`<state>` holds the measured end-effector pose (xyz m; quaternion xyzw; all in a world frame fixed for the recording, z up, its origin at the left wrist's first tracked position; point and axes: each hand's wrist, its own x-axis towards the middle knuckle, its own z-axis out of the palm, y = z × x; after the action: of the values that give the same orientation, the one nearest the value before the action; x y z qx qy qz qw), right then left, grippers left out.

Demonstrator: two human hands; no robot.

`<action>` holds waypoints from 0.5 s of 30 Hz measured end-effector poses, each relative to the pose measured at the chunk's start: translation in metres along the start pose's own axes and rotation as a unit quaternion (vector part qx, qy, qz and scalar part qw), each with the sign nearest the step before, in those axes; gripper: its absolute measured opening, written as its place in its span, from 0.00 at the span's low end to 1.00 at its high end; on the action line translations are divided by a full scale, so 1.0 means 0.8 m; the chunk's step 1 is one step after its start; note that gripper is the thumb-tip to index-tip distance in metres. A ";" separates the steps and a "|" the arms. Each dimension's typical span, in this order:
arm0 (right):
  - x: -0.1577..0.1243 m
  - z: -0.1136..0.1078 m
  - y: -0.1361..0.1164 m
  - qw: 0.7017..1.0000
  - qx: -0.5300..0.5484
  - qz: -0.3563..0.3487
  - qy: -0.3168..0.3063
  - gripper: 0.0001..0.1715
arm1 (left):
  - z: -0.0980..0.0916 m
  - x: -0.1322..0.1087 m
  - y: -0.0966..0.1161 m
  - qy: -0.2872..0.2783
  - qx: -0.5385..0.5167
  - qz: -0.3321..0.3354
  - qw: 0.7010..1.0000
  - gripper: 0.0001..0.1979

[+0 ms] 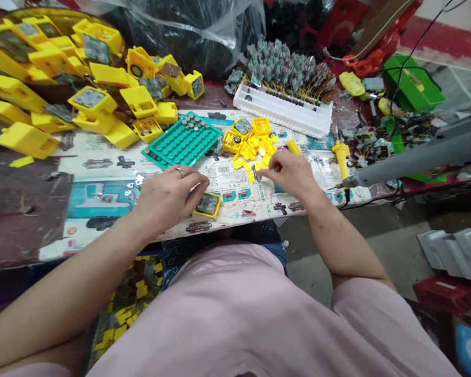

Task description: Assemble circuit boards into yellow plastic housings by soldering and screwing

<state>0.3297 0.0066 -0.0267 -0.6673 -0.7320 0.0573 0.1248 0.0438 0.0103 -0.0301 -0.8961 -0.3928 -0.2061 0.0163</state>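
My left hand [168, 195], with a ring on one finger, is closed in a pinch just above a small yellow case [209, 204]. That case lies near the table's front edge with a grey part set in it, and the hand partly covers it. Whatever is between the left fingertips is too small to make out. My right hand [292, 173] is also pinched, its fingertips at the near edge of a heap of small yellow plastic pieces [255, 149]. I cannot tell what they hold. A green tray [184, 141] with several round button cells lies behind the left hand.
Yellow housings [98, 104] are piled at the left. A white foam tray [282, 112] with wired boards stands at the back. At the right are a yellow-handled tool [341, 157], a grey power screwdriver [412, 157] reaching in over the table, and a green bin [414, 84].
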 end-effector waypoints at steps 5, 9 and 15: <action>0.011 0.016 -0.016 0.996 -0.054 -0.018 -0.063 0.20 | 0.018 0.063 0.004 -0.168 -0.048 0.104 0.979 0.17; 0.050 0.025 -0.024 0.996 -0.074 -0.023 -0.044 0.16 | 0.038 0.110 0.019 -0.232 -0.051 0.155 0.959 0.18; -0.038 0.000 -0.046 0.980 0.098 -0.127 0.115 0.14 | 0.003 0.079 -0.007 -0.178 -0.101 0.037 0.978 0.18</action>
<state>0.2970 -0.0271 -0.0204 -0.5559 -0.7821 0.0351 0.2795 0.0790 0.0589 -0.0090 -0.9293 -0.3333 -0.0814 -0.1367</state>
